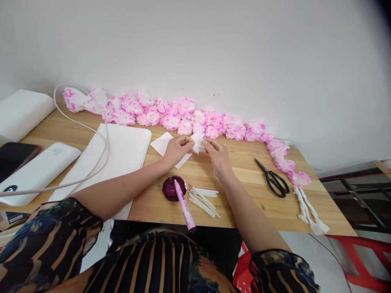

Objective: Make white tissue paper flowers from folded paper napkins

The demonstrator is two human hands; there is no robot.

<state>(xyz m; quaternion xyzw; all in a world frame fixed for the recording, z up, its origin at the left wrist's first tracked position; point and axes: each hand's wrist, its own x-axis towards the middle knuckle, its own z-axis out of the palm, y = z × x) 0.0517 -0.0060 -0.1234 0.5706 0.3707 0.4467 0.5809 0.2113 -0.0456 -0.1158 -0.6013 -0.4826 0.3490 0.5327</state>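
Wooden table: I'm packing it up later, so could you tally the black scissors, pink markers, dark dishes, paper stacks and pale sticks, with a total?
Black scissors: 1
Pink marker: 1
Dark dish: 1
White paper stack: 1
Pale sticks: overlapping, exact count unclear, left out
Total: 4

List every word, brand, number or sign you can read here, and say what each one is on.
No text can be read for certain.
Pink marker: small dark print along the barrel, too small and blurred to read.
White slab-shaped device: faint grey marks near one end, illegible; a dark round spot near the other shows no readable character.
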